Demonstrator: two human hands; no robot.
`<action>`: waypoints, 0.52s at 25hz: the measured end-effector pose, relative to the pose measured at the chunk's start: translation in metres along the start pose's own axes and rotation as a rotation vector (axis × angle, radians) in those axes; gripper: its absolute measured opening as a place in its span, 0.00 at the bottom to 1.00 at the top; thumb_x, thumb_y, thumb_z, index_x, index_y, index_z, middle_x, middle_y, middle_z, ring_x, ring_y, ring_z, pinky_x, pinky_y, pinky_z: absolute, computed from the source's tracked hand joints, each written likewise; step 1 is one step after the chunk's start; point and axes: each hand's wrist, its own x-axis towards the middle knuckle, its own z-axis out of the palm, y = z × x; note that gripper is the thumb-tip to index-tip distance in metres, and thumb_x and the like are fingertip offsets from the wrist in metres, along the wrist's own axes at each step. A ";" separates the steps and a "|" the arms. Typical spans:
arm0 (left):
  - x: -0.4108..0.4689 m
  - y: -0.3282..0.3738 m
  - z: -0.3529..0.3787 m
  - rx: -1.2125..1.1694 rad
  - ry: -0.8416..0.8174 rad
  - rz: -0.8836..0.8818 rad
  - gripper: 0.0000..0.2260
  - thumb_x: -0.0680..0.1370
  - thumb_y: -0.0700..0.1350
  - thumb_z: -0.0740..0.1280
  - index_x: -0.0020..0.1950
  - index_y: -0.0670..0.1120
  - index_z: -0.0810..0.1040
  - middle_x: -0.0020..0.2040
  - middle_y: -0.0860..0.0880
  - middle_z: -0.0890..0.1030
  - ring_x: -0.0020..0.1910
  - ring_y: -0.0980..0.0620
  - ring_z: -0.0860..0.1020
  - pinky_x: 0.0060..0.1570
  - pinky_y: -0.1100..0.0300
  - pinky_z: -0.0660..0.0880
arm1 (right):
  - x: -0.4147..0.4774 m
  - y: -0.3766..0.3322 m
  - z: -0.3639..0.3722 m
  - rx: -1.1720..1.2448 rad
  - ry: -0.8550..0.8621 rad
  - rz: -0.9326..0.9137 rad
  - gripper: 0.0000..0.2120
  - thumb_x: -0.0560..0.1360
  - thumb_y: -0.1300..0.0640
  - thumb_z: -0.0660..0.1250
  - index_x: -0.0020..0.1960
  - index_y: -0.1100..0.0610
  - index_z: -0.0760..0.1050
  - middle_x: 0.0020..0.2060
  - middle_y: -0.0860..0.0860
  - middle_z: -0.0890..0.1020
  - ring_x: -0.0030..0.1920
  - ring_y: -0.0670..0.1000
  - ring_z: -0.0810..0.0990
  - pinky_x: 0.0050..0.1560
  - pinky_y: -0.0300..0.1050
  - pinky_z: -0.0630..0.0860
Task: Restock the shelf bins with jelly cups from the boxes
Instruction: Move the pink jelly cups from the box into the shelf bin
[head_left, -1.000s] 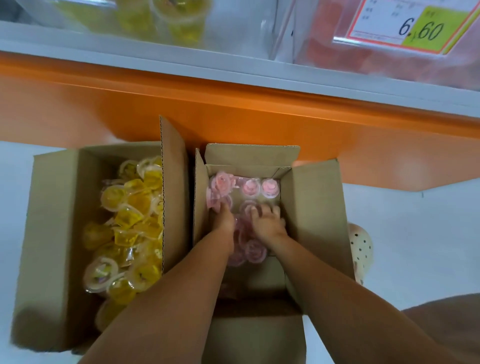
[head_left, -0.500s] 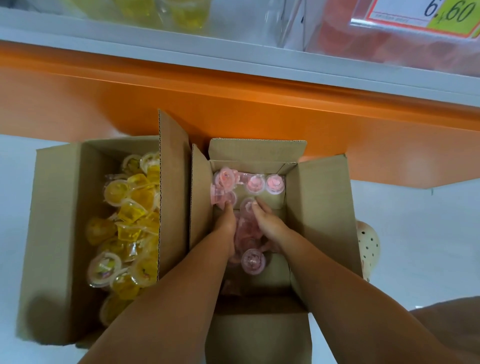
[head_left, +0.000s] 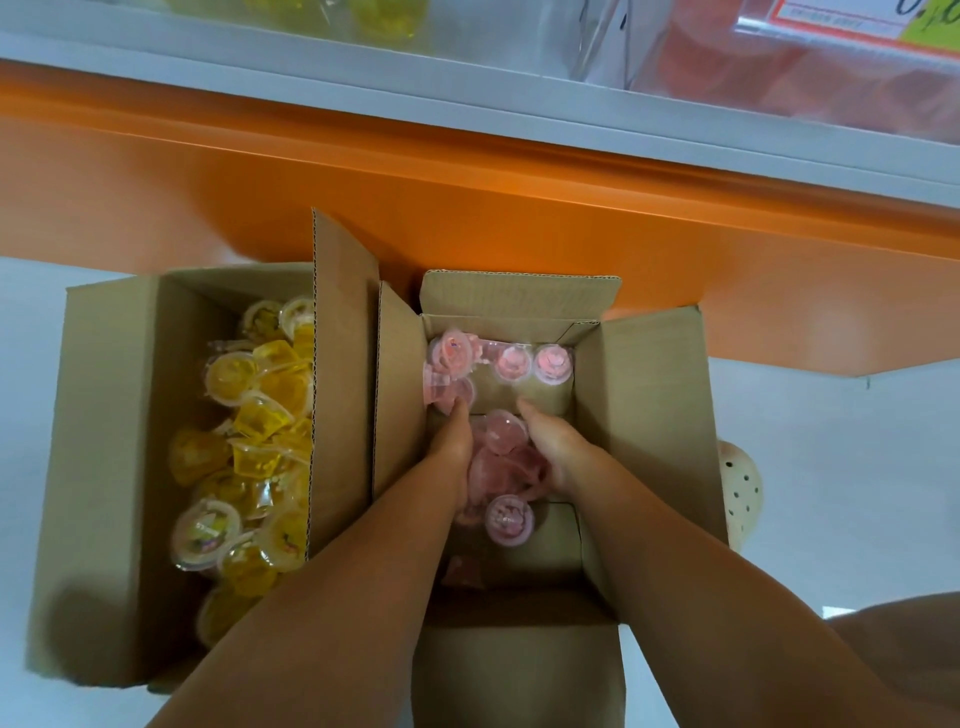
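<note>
Both hands are in the right cardboard box (head_left: 641, 415). The left hand (head_left: 451, 452) and right hand (head_left: 558, 449) now stand on edge, palms facing, fingers nearly straight and pressing a heap of pink jelly cups (head_left: 501, 457) between them; a second ago they lay flatter on top. Yellow jelly cups (head_left: 249, 441) in the left cardboard box (head_left: 119, 415) are unchanged.
</note>
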 end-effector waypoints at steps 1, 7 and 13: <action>0.001 0.001 0.000 0.002 -0.001 0.010 0.35 0.77 0.72 0.53 0.62 0.43 0.79 0.56 0.39 0.82 0.51 0.40 0.80 0.53 0.47 0.76 | 0.000 0.001 0.005 -0.007 0.013 -0.008 0.23 0.79 0.36 0.54 0.49 0.54 0.75 0.47 0.57 0.81 0.45 0.58 0.80 0.50 0.59 0.77; -0.002 0.003 -0.002 0.027 -0.001 0.051 0.33 0.79 0.69 0.53 0.64 0.42 0.77 0.60 0.40 0.81 0.59 0.39 0.79 0.58 0.47 0.74 | -0.005 0.003 0.014 -0.069 -0.009 -0.041 0.23 0.79 0.37 0.55 0.52 0.55 0.77 0.44 0.55 0.82 0.43 0.56 0.81 0.41 0.50 0.78; -0.008 0.006 -0.003 -0.002 -0.024 0.064 0.32 0.79 0.69 0.54 0.66 0.46 0.77 0.61 0.41 0.80 0.49 0.43 0.79 0.45 0.50 0.73 | 0.006 0.017 -0.005 -0.047 -0.076 -0.054 0.22 0.75 0.35 0.58 0.53 0.50 0.78 0.51 0.53 0.83 0.53 0.55 0.80 0.54 0.54 0.74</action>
